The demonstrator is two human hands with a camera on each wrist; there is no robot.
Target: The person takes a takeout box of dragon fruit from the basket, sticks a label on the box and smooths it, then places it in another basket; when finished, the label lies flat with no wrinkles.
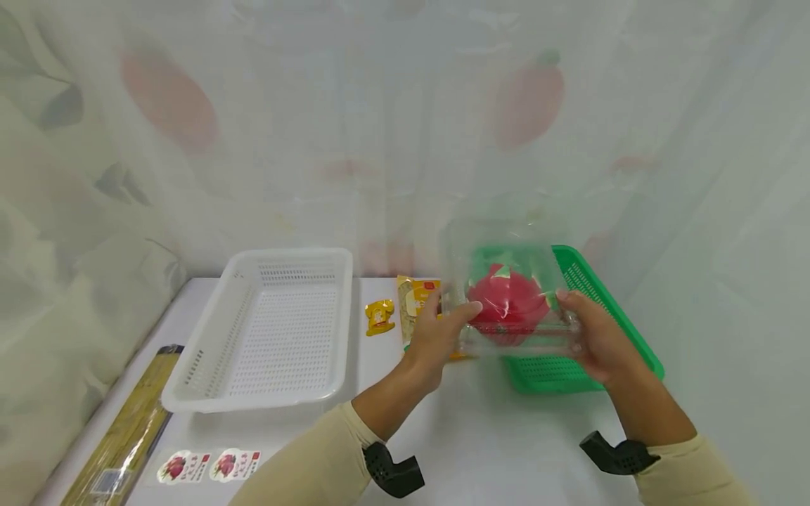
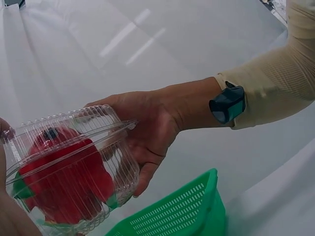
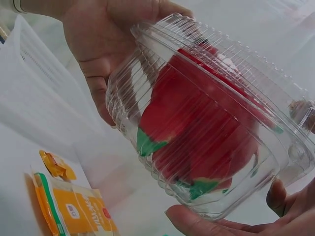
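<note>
Both hands hold a clear plastic clamshell box (image 1: 525,344) above the green basket (image 1: 588,281), one at each side. Inside it lies a red dragon fruit (image 1: 506,302) with green tips, seen through the ribbed plastic. My left hand (image 1: 433,337) grips the left side, thumb on the near face. On the opposite side, my right hand (image 1: 601,341) has its thumb near the rim and its fingers behind. In the right wrist view, the lid (image 3: 246,69) lies over the base with their rims together.
A white basket (image 1: 285,337) stands left of centre. Between the baskets lie a small yellow packet (image 1: 380,316) and a larger yellow bag (image 1: 408,302), partly hidden by the left hand. Two dragon fruit stickers (image 1: 202,466) and a long wrapped bundle (image 1: 126,429) lie at front left. A patterned curtain (image 1: 354,140) hangs behind.
</note>
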